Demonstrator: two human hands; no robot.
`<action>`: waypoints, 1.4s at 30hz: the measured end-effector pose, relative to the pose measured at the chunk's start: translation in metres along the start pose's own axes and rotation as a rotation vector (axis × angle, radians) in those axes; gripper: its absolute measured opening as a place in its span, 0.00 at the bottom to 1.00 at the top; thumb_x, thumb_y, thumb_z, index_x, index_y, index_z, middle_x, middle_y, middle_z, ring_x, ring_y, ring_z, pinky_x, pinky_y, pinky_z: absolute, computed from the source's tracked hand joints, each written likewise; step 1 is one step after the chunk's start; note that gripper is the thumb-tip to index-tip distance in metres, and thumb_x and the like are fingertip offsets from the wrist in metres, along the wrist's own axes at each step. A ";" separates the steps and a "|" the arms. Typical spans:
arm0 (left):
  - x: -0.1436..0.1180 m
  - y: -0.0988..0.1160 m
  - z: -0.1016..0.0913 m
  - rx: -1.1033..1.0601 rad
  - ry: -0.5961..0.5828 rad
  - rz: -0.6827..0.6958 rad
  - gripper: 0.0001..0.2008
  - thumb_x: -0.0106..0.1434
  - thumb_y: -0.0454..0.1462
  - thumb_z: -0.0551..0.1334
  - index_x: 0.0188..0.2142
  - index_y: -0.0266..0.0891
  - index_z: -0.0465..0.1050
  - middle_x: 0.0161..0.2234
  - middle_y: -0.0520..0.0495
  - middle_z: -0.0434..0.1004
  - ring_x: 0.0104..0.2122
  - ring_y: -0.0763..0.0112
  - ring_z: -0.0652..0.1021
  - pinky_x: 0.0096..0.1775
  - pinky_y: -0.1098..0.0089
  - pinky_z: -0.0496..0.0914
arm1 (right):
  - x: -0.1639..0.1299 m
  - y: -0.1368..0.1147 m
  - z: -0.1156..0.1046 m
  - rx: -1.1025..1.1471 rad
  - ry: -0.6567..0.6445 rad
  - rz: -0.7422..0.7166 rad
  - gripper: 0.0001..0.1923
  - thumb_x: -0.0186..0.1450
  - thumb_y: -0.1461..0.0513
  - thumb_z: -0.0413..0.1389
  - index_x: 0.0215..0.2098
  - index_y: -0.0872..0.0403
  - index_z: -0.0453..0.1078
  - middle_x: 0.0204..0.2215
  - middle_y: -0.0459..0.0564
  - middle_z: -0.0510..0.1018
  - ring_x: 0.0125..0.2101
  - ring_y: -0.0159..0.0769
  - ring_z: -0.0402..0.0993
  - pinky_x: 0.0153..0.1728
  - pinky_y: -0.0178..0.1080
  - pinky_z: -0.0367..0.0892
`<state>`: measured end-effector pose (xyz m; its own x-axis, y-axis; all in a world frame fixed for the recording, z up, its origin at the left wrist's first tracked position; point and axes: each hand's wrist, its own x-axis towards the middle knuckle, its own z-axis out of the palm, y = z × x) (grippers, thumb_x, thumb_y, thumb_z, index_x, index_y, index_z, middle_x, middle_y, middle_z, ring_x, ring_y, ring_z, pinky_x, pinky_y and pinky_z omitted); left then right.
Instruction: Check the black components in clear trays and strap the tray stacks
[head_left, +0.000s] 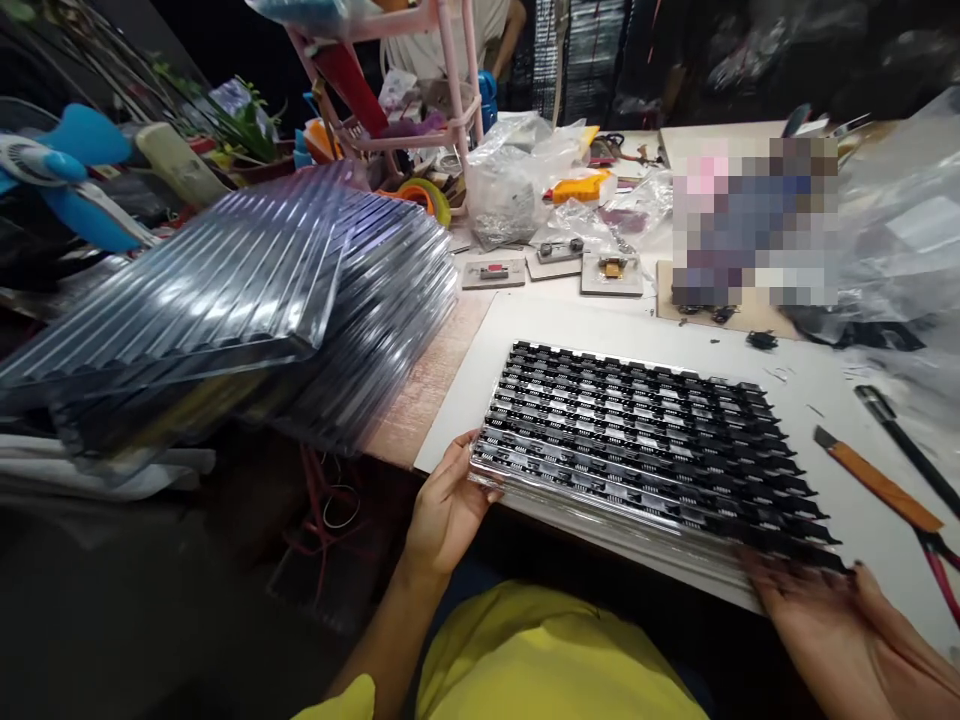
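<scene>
Tray stack: I see a stack of thin clear plastic trays (645, 450), the top one loaded with rows of small black components, lying on a white board (600, 330) at the near edge of the table, just in front of me.
Left hand: my left hand (446, 510) grips the stack's near left corner, thumb on top, fingers underneath.
Right hand: my right hand (832, 610) lies against the near right corner, fingers spread along the edge. It is blurred, so I cannot tell whether it is closed on the stack or only resting there.
Handling: I judge the stack light but floppy. Thin formed plastic will sag if lifted by one side, and the loose parts could slide out of their rows if it tilts. The smooth layers may also slip apart.
Where to hold: both short ends, or two opposite corners, pinching all layers together and keeping it level.
Counts: one loaded stack in hand. The layers are too thin to count. One larger pile of ribbed clear trays (247, 300) sits to the left, well apart.
Tools: one orange-handled knife (877, 485) and one black pen-like tool (904, 445) lie to the right on the board.
Fixtures: three small flat jigs (555, 265) sit in a row beyond the board.
</scene>
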<state>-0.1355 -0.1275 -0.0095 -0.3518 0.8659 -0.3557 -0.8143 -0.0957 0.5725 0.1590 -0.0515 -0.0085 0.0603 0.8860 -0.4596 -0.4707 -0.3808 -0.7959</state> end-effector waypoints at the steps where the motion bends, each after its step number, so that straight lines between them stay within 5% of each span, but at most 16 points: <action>1: 0.000 0.000 0.000 0.000 -0.003 0.003 0.09 0.64 0.33 0.56 0.44 0.35 0.69 0.33 0.49 0.70 0.28 0.76 0.71 0.27 0.73 0.66 | 0.000 0.000 0.001 0.013 0.031 0.015 0.19 0.65 0.58 0.48 0.53 0.46 0.68 0.59 0.46 0.65 0.60 0.43 0.57 0.51 0.56 0.68; 9: -0.005 0.002 0.002 0.067 -0.001 0.022 0.10 0.66 0.37 0.56 0.46 0.39 0.69 0.40 0.47 0.73 0.32 0.71 0.75 0.32 0.70 0.71 | -0.003 -0.007 0.014 0.039 0.103 0.072 0.21 0.66 0.60 0.43 0.55 0.45 0.66 0.59 0.46 0.65 0.59 0.41 0.58 0.54 0.56 0.64; 15: -0.006 0.001 0.006 0.079 0.036 0.039 0.11 0.67 0.35 0.54 0.46 0.38 0.69 0.43 0.45 0.75 0.36 0.69 0.76 0.36 0.66 0.74 | -0.003 -0.004 0.007 0.035 -0.020 0.007 0.18 0.67 0.60 0.44 0.52 0.45 0.68 0.57 0.47 0.67 0.59 0.44 0.58 0.53 0.59 0.64; 37: -0.006 0.000 0.008 0.010 0.109 0.046 0.11 0.68 0.32 0.49 0.41 0.35 0.71 0.29 0.47 0.75 0.29 0.73 0.77 0.33 0.69 0.74 | 0.004 0.002 -0.003 0.162 -0.067 0.078 0.15 0.68 0.57 0.44 0.45 0.45 0.71 0.53 0.46 0.71 0.52 0.40 0.67 0.46 0.52 0.73; 42: -0.005 0.001 0.013 0.020 0.101 0.058 0.10 0.67 0.32 0.51 0.40 0.34 0.71 0.34 0.45 0.77 0.31 0.71 0.78 0.33 0.69 0.74 | 0.006 0.003 -0.007 0.190 -0.060 0.100 0.15 0.68 0.57 0.44 0.35 0.47 0.73 0.50 0.45 0.74 0.48 0.37 0.71 0.47 0.50 0.72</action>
<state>-0.1286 -0.1252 0.0029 -0.4441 0.8049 -0.3936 -0.7821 -0.1340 0.6086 0.1642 -0.0487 -0.0163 -0.0449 0.8630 -0.5033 -0.6293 -0.4157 -0.6566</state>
